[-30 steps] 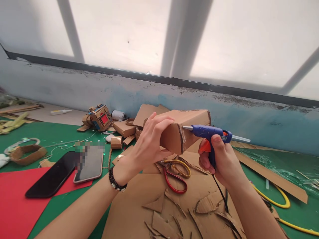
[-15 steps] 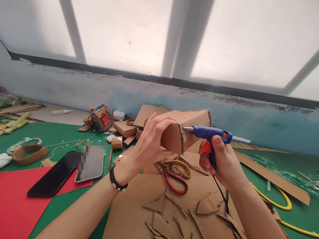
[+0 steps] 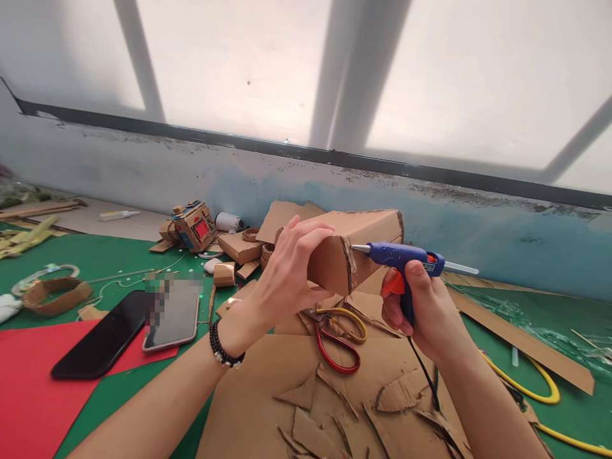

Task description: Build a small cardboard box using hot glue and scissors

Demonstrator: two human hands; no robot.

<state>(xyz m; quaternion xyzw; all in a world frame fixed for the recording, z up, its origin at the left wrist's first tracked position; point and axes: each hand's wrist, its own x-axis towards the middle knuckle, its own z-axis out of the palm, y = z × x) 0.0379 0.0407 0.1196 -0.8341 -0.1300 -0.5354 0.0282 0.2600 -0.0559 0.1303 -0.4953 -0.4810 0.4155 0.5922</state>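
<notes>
Head view: our left hand (image 3: 289,274) has its fingers wrapped over the cardboard box (image 3: 366,226), mid-picture, probably to steady the raw edge (image 3: 349,268) toward 3 o'clock. Our right hand (image 3: 428,303) grips the glue gun (image 3: 399,255), nozzle (image 3: 361,248) aimed at 9, at that edge; contact unclear. Scissors (image 3: 337,347) lie at 6, wall (image 3: 478,233) behind at 12; we'd judge most room at 3, cord (image 3: 421,366) trailing to 6.

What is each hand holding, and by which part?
Left hand: the cardboard box, by its left end. Right hand: the blue glue gun, by its handle.
</notes>
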